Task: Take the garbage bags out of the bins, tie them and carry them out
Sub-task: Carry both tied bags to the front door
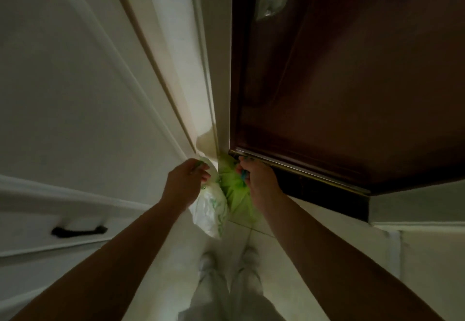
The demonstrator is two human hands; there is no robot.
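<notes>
Here, the person is standing at a doorway, with both arms reaching forward and down. The left hand [187, 178] is gripping the gathered top of a white translucent garbage bag [211, 210], fingers clamped on the plastic; the bag is hanging below the hand, just beside the white door frame [198, 74]. Its contents are showing only as blurred green markings and cannot be identified. The right hand [259, 179] is closing on the neck of a bright green garbage bag [236, 195], which is hanging at the lower corner of the dark brown door [352, 81]. The two bags are touching each other. Its contents are hidden. A white cabinet with a black handle [79, 231] is sitting at the left edge. Pale tiled floor [266, 242] is lying beneath.
</notes>
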